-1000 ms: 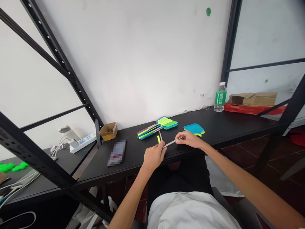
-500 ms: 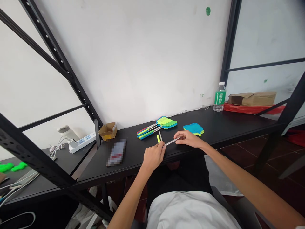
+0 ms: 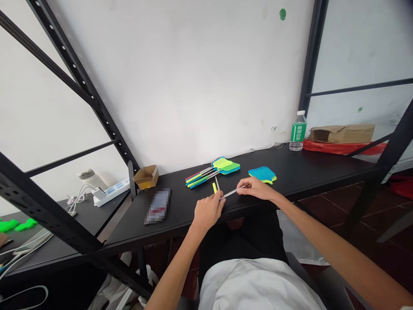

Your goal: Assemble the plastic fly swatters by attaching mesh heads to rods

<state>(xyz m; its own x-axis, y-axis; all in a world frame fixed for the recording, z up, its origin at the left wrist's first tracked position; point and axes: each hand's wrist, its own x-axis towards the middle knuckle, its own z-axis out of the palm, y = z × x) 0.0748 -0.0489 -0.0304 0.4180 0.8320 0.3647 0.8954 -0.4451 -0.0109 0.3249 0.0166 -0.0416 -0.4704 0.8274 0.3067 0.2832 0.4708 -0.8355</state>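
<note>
A thin metal rod [image 3: 230,193] stretches between my hands above the front of the black table. My left hand [image 3: 208,211] is closed around its near end, while my right hand [image 3: 254,188] pinches the far end between thumb and fingers. Just beyond my left hand lie a yellow handle [image 3: 214,187] and another slim metal rod [image 3: 217,183]. Behind them is a pile of fly swatters [image 3: 222,164] with yellow, green and blue heads, metal shafts and coloured grips. Loose blue and yellow swatter heads [image 3: 262,173] are stacked past my right hand.
A blurred-out phone-like object [image 3: 158,206] and a small open cardboard box [image 3: 146,177] are on the table's left. At the right back stand a water bottle [image 3: 297,132] and a brown carton [image 3: 346,133] on red plastic. Black metal posts [image 3: 106,116] frame the table.
Hardly anything differs. My right hand has shifted very slightly on the rod's end; my left hand keeps its hold.
</note>
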